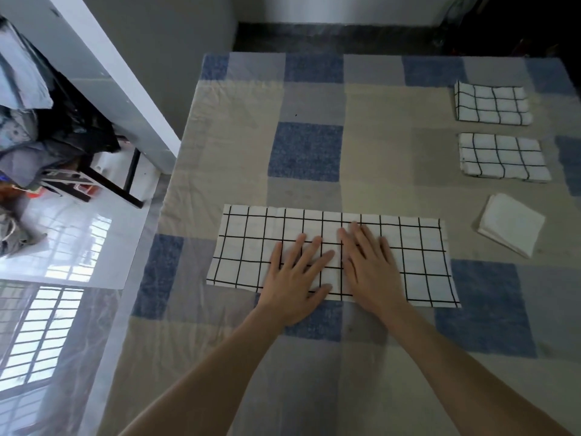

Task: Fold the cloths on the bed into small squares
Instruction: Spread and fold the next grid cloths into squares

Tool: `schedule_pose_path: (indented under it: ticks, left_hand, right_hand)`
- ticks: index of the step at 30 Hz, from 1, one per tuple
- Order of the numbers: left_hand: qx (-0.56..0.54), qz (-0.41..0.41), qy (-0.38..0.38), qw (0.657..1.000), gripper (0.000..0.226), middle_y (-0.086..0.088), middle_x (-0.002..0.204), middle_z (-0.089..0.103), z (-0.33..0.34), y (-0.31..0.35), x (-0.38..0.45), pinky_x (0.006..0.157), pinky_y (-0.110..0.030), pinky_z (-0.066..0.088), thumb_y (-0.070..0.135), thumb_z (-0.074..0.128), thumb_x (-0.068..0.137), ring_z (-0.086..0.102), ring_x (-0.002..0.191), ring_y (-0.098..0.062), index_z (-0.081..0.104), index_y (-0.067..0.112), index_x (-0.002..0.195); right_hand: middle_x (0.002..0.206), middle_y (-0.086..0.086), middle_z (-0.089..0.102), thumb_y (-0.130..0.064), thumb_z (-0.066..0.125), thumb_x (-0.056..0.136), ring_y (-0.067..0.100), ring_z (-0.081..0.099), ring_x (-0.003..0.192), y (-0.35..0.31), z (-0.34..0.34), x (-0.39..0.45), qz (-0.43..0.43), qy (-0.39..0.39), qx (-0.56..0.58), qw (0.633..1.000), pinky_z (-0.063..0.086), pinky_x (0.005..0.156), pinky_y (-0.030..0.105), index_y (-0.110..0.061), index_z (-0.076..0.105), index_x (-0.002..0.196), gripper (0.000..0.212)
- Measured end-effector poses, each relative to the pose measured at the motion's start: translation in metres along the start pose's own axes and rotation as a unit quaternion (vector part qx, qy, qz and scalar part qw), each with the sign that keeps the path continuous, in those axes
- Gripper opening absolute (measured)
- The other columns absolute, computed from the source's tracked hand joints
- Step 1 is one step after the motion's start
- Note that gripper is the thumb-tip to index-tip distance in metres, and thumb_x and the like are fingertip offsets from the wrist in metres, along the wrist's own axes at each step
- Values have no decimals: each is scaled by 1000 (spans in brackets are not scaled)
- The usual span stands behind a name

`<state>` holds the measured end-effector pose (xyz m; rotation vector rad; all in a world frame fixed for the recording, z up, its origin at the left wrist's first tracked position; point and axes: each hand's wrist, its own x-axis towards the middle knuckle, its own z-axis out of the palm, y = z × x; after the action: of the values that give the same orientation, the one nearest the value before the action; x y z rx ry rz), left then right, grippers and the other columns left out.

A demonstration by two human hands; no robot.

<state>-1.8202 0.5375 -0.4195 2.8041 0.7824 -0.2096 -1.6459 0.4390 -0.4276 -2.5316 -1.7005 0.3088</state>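
A long white cloth with a black grid [418, 262] lies flat as a wide strip across the near middle of the bed [361, 133]. My left hand [295, 275] and my right hand [367, 265] press flat on its centre, side by side, fingers straight and spread. Two folded grid cloths lie at the far right, one [492, 103] behind the other [503, 157]. A plain white folded cloth [511, 225] sits in front of them, turned at an angle.
The bed has a sheet of blue, grey and beige squares. Its left edge drops to a glossy floor [78, 247]. A chair piled with clothes [37, 136] stands at the far left beside a white wall post [103, 67].
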Motion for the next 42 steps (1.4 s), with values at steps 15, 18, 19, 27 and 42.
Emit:
schedule_pose_path:
  ticks: [15,18,19,27,42]
  left_hand:
    - [-44,-212,36,976,59,4,163,-13,-14,-166,-84,118,-50,-10,57,-5,95,-19,147,-12,-12,39,151]
    - [-80,-247,100,961,62,1,162,-16,-32,-143,-74,118,-52,-10,53,7,97,-19,148,-16,-4,33,154]
    - [-76,-208,115,968,61,0,162,-15,-39,-122,-62,119,-51,-9,51,9,98,-17,148,-18,0,31,155]
    - [2,51,13,999,58,2,164,-2,-2,25,14,120,-53,7,46,22,102,-12,149,-18,9,27,155]
    - [5,59,-1,998,79,6,163,-6,3,22,15,119,-53,4,70,28,91,-13,149,-17,5,30,155]
  right_hand:
    - [161,1,14,-38,23,97,16,3,149,29,-8,-9,73,31,18,997,8,120,48,-24,19,153,58]
    - [162,1,13,-39,23,97,15,2,149,28,-8,-9,75,31,18,997,7,120,48,-24,18,153,58]
    - [162,1,12,-39,23,97,15,2,149,29,-8,-9,75,30,18,997,7,120,47,-25,18,153,58]
    - [162,1,12,-42,22,98,15,2,149,31,-7,-10,70,25,11,997,8,120,47,-24,16,154,59]
    - [162,3,12,-43,13,99,19,6,149,130,-24,-53,132,29,-2,991,10,119,50,-22,15,154,59]
